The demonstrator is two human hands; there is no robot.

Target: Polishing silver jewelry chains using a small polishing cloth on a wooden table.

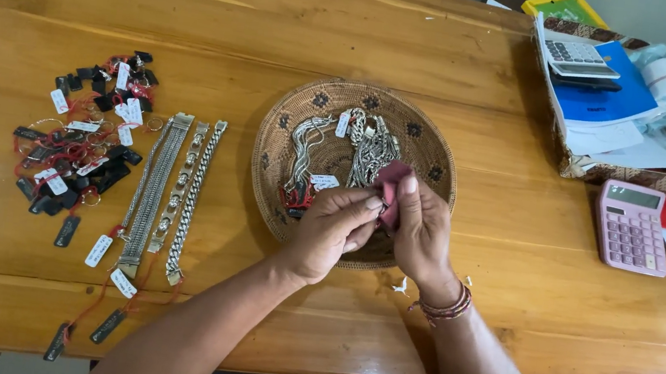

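1. Wooden table (285, 26): carries everything in view; its near edge runs under both forearms
2. Woven tray (439, 162): round, at the table's middle toward the near edge. Several silver chains (372, 151) with paper tags lie heaped in it, apparently not yet handled
3. Laid-out bracelets (171, 183): four silver pieces in a neat row left of the tray, tags toward the near edge; judged finished. A loose pile of black tags (84, 154) on red string sits nearer the left edge
4. Pink calculator (632, 226): toward the right edge, beside stacked papers
5. Left hand (332, 230): fingers pinched on something small; the piece itself is hidden
6. Right hand (422, 229): clenched around a dark red cloth (390, 188), pressed against the left fingertips, over the tray's near rim
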